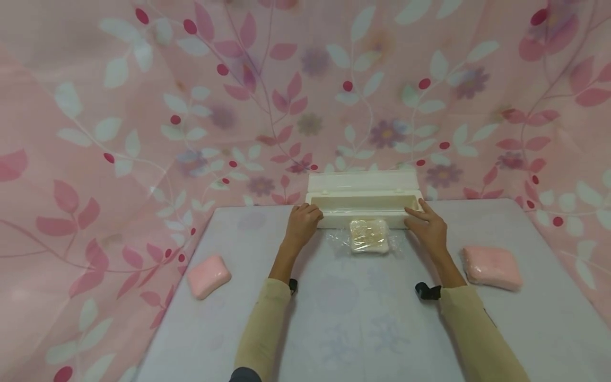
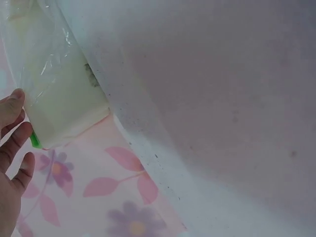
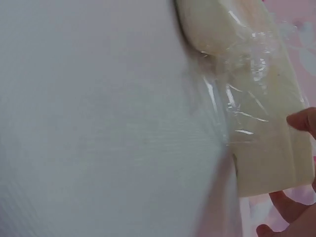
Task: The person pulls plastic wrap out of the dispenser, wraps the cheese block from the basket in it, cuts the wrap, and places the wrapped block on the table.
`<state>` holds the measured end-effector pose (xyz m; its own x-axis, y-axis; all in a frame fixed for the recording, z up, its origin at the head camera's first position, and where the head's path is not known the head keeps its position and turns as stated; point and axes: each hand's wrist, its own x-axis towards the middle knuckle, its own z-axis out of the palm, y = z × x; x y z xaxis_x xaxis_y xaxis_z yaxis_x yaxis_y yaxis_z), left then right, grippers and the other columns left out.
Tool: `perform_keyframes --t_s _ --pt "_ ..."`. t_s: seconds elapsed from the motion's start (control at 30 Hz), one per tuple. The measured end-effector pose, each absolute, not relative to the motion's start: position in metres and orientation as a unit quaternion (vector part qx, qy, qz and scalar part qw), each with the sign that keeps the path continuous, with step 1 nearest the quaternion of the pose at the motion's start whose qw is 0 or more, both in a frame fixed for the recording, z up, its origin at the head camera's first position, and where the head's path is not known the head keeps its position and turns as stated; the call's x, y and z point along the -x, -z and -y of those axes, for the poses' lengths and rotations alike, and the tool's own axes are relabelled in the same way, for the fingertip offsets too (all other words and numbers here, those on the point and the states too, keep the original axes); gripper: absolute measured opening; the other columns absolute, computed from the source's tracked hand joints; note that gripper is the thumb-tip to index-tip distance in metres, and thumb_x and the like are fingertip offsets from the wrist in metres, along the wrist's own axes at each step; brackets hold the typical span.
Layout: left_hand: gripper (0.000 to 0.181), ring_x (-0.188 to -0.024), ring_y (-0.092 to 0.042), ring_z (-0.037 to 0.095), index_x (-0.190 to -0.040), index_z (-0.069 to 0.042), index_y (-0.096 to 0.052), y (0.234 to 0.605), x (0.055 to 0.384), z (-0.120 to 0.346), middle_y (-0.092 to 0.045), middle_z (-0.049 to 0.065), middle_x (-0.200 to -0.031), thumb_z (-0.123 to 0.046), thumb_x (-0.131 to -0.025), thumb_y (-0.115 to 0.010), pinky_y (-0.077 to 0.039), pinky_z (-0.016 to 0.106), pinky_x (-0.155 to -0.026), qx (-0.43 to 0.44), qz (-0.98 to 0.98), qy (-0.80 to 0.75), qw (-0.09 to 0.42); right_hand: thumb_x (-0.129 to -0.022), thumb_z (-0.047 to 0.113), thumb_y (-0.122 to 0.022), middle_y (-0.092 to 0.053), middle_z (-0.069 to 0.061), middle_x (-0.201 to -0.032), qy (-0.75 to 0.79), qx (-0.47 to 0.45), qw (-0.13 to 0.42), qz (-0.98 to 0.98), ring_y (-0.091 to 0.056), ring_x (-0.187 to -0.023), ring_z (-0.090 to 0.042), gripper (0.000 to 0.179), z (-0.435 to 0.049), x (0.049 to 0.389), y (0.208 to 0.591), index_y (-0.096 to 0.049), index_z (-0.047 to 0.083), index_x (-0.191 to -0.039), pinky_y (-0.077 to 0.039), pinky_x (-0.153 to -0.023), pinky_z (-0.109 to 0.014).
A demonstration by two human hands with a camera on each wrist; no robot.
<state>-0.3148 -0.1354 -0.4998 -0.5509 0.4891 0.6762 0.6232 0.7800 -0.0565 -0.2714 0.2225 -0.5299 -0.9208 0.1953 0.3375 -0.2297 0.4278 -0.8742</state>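
A long white box (image 1: 334, 220) lies at the far edge of the bed-like table, its hinged lid (image 1: 363, 182) raised at the back. My left hand (image 1: 304, 223) holds the box's left end; in the left wrist view the thumb and fingers meet the box (image 2: 69, 116) at its end. At the right end, my right hand (image 1: 428, 229) grips the box too, thumb on the near wall and fingers round the end (image 3: 266, 170). Against the box's front lies a pale cream block (image 1: 369, 236) in clear crinkled wrap. Neither hand touches that block.
One pink wrapped block (image 1: 208, 277) lies left of my left arm, and a larger pink block (image 1: 494, 268) lies right of my right arm. A pink floral curtain (image 1: 267, 106) hangs right behind the box. The tabletop (image 1: 353, 329) has a pale cover.
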Motion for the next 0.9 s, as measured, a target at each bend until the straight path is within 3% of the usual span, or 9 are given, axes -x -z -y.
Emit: perform_keyframes --t_s 0.03,0.07,0.13,0.2,0.27,0.37,0.53,0.73,0.9 --pt "0.007 -0.079 -0.062 0.019 -0.079 -0.011 -0.073 0.500 0.314 0.135 -0.070 -0.002 -0.084 -0.011 -0.083 -0.079 -0.044 0.035 -0.066 0.317 0.877 0.106 0.345 -0.086 0.016 -0.077 -0.044 -0.008 -0.150 -0.542 -0.016 0.199 0.817 -0.058 -0.107 -0.005 0.029 -0.222 0.271 0.529 -0.074 0.004 -0.113 -0.033 -0.049 -0.014" --pt "0.007 -0.080 -0.062 0.019 -0.080 -0.011 -0.072 0.500 0.313 0.135 -0.070 -0.002 -0.085 -0.011 -0.084 -0.078 -0.044 0.034 -0.066 0.315 0.880 0.116 0.337 -0.086 0.017 -0.077 -0.043 -0.009 -0.150 -0.548 -0.022 0.198 0.813 -0.060 -0.111 -0.014 0.028 -0.222 0.270 0.529 -0.074 0.003 -0.111 -0.037 -0.054 -0.013" --pt "0.007 -0.080 -0.061 0.020 -0.081 -0.010 -0.071 0.499 0.311 0.135 -0.069 -0.001 -0.086 -0.010 -0.084 -0.078 -0.046 0.034 -0.066 0.312 0.883 0.134 0.324 -0.086 0.017 -0.078 -0.042 -0.010 -0.151 -0.560 -0.030 0.192 0.805 -0.035 -0.140 -0.023 0.027 -0.223 0.270 0.528 -0.075 0.001 -0.107 -0.044 -0.075 -0.016" --pt "0.007 -0.080 -0.062 0.019 -0.083 -0.010 -0.071 0.497 0.308 0.134 -0.068 0.000 -0.086 -0.010 -0.084 -0.078 -0.049 0.032 -0.068 0.306 0.889 0.154 0.303 -0.086 0.016 -0.078 -0.040 -0.011 -0.152 -0.572 -0.037 0.181 0.799 -0.029 -0.143 -0.029 0.027 -0.223 0.269 0.527 -0.075 -0.001 -0.106 -0.041 -0.098 -0.029" --pt "0.007 -0.078 -0.062 0.018 -0.085 -0.010 -0.070 0.494 0.305 0.134 -0.067 0.000 -0.087 -0.011 -0.085 -0.077 -0.050 0.030 -0.068 0.299 0.898 0.175 0.272 -0.086 0.017 -0.078 -0.038 -0.011 -0.153 -0.569 -0.038 0.172 0.803 -0.027 -0.144 -0.030 0.026 -0.223 0.268 0.525 -0.075 -0.001 -0.104 -0.033 -0.108 -0.044" --pt "0.007 -0.077 -0.062 0.015 -0.089 -0.010 -0.070 0.488 0.299 0.132 -0.065 0.000 -0.088 -0.012 -0.087 -0.076 -0.051 0.028 -0.067 0.284 0.910 0.205 0.222 -0.086 0.017 -0.079 -0.038 -0.013 -0.153 -0.555 -0.037 0.167 0.814 -0.026 -0.144 -0.032 0.026 -0.224 0.266 0.523 -0.076 -0.002 -0.103 -0.026 -0.109 -0.058" --pt "0.006 -0.082 -0.065 0.015 -0.094 -0.008 -0.069 0.480 0.290 0.130 -0.068 0.002 -0.092 -0.011 -0.091 -0.072 -0.051 0.027 -0.071 0.286 0.911 0.236 0.181 -0.084 0.017 -0.080 -0.041 -0.016 -0.151 -0.534 -0.033 0.179 0.825 -0.030 -0.142 -0.035 0.024 -0.226 0.258 0.516 -0.077 -0.001 -0.099 -0.026 -0.108 -0.060" --pt "0.008 -0.085 -0.064 0.013 -0.093 -0.009 -0.070 0.475 0.273 0.133 -0.069 0.001 -0.092 -0.006 -0.087 -0.075 -0.051 0.026 -0.073 0.335 0.885 0.259 0.192 -0.083 0.014 -0.080 -0.054 -0.013 -0.141 -0.511 -0.063 0.198 0.834 -0.040 -0.136 -0.035 0.019 -0.230 0.246 0.505 -0.078 0.004 -0.099 -0.031 -0.105 -0.060" --pt "0.014 -0.087 -0.063 0.013 -0.086 -0.009 -0.072 0.475 0.254 0.138 -0.068 0.000 -0.091 -0.001 -0.079 -0.081 -0.052 0.026 -0.077 0.399 0.862 0.222 0.222 -0.078 0.000 -0.081 -0.062 -0.015 -0.129 -0.460 -0.148 0.211 0.850 -0.049 -0.125 -0.038 0.017 -0.236 0.237 0.500 -0.079 0.007 -0.093 -0.036 -0.099 -0.059"
